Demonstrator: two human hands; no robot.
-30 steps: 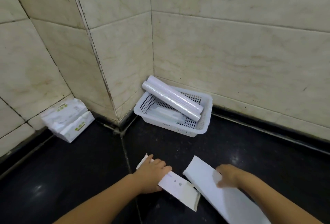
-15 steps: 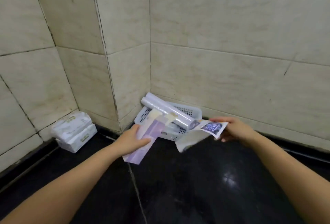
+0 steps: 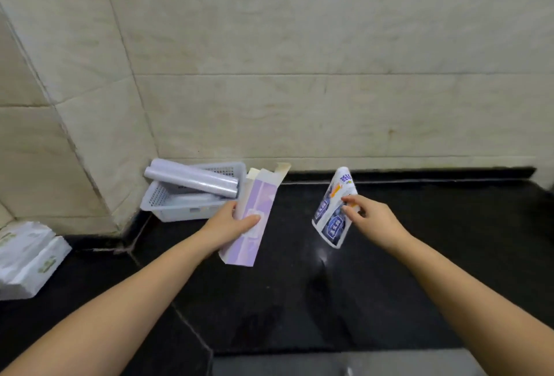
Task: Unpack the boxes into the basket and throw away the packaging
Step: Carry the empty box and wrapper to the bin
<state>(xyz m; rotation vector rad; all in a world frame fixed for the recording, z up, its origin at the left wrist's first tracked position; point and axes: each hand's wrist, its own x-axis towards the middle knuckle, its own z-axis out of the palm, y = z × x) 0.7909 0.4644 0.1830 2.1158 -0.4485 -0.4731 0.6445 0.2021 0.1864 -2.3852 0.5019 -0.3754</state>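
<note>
A white perforated basket [image 3: 177, 211] sits in the corner where the tiled walls meet, on the black counter. Two clear film rolls [image 3: 192, 178] lie in it, the upper one resting across its rim. My left hand [image 3: 230, 223] grips a flattened purple box [image 3: 254, 211] with its end flaps open, held upright just right of the basket. My right hand [image 3: 370, 220] pinches a flattened white and blue box [image 3: 329, 220] above the counter.
White tissue packs [image 3: 27, 258] lie at the far left against the wall. The glossy black counter [image 3: 434, 255] stretches to the right and toward me. A grey edge [image 3: 344, 363] shows at the bottom.
Both hands lifted the two flattened boxes off the counter and now hold them upright and further apart. The view has shifted right, so the basket sits further left.
</note>
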